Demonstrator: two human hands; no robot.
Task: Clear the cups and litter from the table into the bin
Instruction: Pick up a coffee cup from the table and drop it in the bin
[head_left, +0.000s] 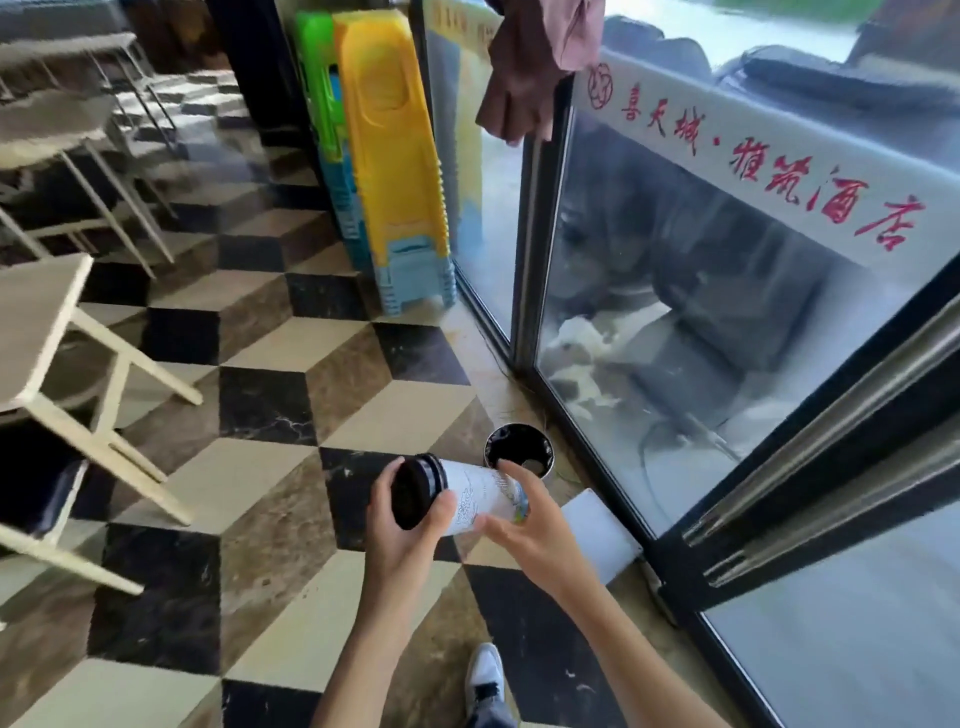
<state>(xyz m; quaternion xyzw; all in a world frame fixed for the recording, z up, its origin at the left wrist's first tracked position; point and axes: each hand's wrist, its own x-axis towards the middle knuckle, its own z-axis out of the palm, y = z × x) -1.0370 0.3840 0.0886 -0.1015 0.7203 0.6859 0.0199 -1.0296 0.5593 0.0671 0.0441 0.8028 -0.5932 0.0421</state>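
Observation:
A white paper cup (475, 493) with a black lid lies on its side in the air between my hands, lid end to the left. My left hand (402, 535) grips it at the lid end. My right hand (524, 525) touches its base end with fingers spread. Just beyond the cup, a small round bin (519, 449) with a black liner stands on the floor by the glass door; something pale lies inside it.
Glass doors (649, 312) with red lettering run along the right. A white flat object (597, 530) lies on the floor by the door frame. Stacked plastic stools (389, 171) stand beyond the bin. White tables and chairs (52, 332) fill the left. My shoe (483, 675) shows below.

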